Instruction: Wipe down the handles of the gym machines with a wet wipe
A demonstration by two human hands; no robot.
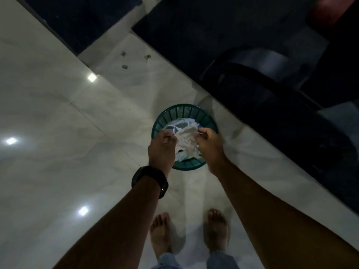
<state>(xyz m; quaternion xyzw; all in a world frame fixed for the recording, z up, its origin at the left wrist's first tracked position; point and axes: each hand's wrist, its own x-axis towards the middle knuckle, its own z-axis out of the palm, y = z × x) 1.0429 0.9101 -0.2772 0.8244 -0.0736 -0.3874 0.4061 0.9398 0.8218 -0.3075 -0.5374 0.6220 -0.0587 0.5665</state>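
Note:
A crumpled white wet wipe [186,139] hangs stretched between my two hands above a round teal basket [182,110] standing on the floor. My left hand [162,149], with a black watch on its wrist, pinches the wipe's left edge. My right hand [208,145] pinches its right edge. More crumpled white wipes [179,123] lie inside the basket. A dark gym machine [272,98] stands to the right; its handles are not distinguishable in the dim light.
The floor is glossy pale marble tile [58,123] with reflected ceiling lights. Dark mats [184,20] lie at the top. Small bits of debris [124,66] dot the tile. My bare feet [161,232] stand just behind the basket.

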